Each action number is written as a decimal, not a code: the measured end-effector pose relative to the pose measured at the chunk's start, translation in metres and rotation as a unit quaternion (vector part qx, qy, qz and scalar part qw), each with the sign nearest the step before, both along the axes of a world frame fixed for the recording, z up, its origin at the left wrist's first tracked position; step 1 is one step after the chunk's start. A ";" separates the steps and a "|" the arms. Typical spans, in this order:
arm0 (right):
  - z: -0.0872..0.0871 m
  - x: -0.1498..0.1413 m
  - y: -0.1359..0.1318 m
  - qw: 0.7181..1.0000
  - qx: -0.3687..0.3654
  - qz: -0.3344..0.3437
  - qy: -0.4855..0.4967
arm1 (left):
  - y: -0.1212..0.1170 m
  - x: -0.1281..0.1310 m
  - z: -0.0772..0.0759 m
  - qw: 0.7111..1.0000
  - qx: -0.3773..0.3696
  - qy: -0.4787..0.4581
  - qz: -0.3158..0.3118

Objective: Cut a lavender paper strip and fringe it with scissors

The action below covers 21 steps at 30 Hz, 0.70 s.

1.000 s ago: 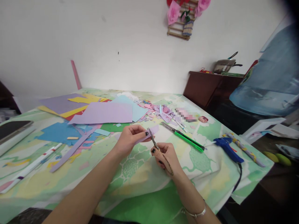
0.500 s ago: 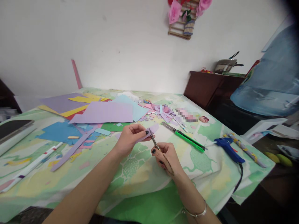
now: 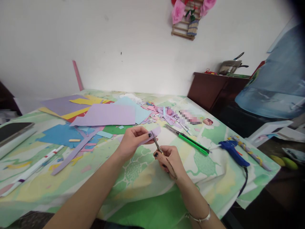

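Between the thumb and fingers of my left hand (image 3: 133,140) is a small piece of light purple paper (image 3: 156,130), its end sticking out to the right. My right hand (image 3: 170,159) is closed around the handles of a pair of scissors (image 3: 157,144). The scissor blades lie across the purple paper, close to my left thumb. Both hands are above the front middle of the table. Right of them, on the cloth, lies a green utility knife (image 3: 193,143) with its blade out.
Coloured paper sheets (image 3: 107,114) lie at the left back, paper scraps (image 3: 166,115) at the middle back. A blue glue gun (image 3: 233,152) with a black cord lies near the right table edge. A phone (image 3: 14,132) is at far left, a large water bottle (image 3: 274,76) beyond the table.
Hardly anything differs. The purple paper's tip and the scissors have shifted very slightly; both hands keep their hold and place.
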State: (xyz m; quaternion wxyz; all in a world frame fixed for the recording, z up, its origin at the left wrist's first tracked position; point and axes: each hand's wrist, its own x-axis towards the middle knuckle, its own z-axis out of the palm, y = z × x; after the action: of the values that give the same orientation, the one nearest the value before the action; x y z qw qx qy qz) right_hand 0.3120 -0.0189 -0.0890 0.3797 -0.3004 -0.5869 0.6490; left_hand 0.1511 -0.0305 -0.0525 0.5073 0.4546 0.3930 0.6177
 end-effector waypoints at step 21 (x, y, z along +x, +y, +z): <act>0.006 -0.002 -0.002 0.997 -0.005 -0.039 -0.061 | -0.001 -0.001 -0.001 1.000 0.003 0.005 -0.004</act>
State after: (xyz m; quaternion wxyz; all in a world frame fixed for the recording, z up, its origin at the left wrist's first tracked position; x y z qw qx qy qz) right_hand 0.3098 -0.0208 -0.0829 0.3663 -0.3641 -0.5936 0.6171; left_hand 0.1506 -0.0320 -0.0531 0.5066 0.4607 0.3917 0.6146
